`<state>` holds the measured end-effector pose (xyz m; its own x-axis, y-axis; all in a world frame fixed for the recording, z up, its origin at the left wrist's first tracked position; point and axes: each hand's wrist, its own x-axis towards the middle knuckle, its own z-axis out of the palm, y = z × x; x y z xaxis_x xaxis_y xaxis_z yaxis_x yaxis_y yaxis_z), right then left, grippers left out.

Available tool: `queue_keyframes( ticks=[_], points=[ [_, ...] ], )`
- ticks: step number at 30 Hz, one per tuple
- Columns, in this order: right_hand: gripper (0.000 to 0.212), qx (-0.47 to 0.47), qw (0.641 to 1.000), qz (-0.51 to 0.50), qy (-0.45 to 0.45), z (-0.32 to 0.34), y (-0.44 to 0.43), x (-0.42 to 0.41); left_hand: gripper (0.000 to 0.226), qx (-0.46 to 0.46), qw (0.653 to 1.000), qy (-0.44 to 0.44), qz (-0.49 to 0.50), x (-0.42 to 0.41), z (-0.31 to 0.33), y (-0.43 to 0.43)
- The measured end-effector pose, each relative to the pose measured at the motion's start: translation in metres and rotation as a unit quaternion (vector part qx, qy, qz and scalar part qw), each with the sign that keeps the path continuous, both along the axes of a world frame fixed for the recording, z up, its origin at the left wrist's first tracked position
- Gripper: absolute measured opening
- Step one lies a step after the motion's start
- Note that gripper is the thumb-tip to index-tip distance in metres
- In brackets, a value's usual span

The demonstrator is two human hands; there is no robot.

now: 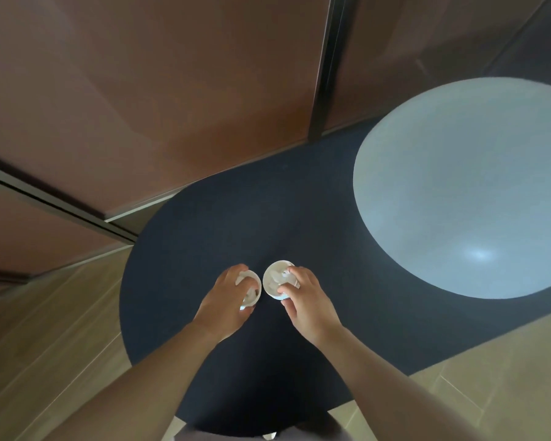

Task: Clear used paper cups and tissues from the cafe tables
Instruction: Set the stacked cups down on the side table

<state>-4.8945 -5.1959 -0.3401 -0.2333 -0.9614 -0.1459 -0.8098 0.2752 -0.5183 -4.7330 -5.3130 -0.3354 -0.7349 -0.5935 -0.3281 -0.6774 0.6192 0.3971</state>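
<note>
Two white paper cups stand side by side over a dark navy surface (268,218), each with crumpled white tissue inside. My left hand (226,303) wraps around the left cup (252,286) from its near left side. My right hand (306,305) grips the right cup (272,280) from its right side, fingers over the rim. The two cups are a small gap apart. Whether they rest on the surface or are lifted I cannot tell.
A round pale white table top (465,189) lies at the right, partly over the navy surface. Brown wall panels with dark metal frames (325,68) stand behind. Light wooden floor (45,329) shows at the left and lower right.
</note>
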Motion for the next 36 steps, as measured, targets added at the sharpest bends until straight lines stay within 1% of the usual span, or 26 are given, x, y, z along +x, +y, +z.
queue_keyframes(
  ticks=[8,11,15,18,22,25,29,33,36],
  points=[
    [0.028,-0.006,0.999,0.017,0.043,0.008,0.009,0.002,0.035,0.000,1.000,-0.007,-0.005,0.004,0.003,0.012],
    [0.023,0.019,0.997,0.015,0.077,0.008,0.012,0.004,0.039,-0.004,1.000,-0.025,-0.007,0.006,0.006,0.016],
    [0.023,0.067,0.995,0.010,0.078,0.003,0.015,0.005,0.037,0.001,1.000,-0.030,0.006,0.006,0.008,0.019],
    [0.021,0.054,0.996,0.000,0.076,0.009,0.010,0.005,0.033,0.006,1.000,-0.014,0.011,0.002,0.009,0.020],
    [0.030,0.021,0.995,-0.007,0.096,0.016,-0.001,0.004,0.034,0.005,1.000,0.011,0.020,-0.001,0.005,0.015],
    [0.031,0.011,0.994,-0.003,0.107,0.015,-0.004,0.001,0.033,-0.009,1.000,-0.014,0.000,-0.001,0.002,0.012],
    [0.032,0.009,0.992,0.018,0.124,0.017,-0.001,0.001,0.040,-0.027,0.998,-0.051,-0.022,0.004,0.007,0.017],
    [0.038,0.016,0.991,0.048,0.121,0.022,0.007,0.001,0.046,-0.051,0.996,-0.047,-0.055,0.011,0.014,0.023],
    [0.046,0.054,0.986,0.114,0.111,0.018,0.013,0.002,0.047,-0.065,0.993,-0.045,-0.089,0.015,0.017,0.028]
  ],
)
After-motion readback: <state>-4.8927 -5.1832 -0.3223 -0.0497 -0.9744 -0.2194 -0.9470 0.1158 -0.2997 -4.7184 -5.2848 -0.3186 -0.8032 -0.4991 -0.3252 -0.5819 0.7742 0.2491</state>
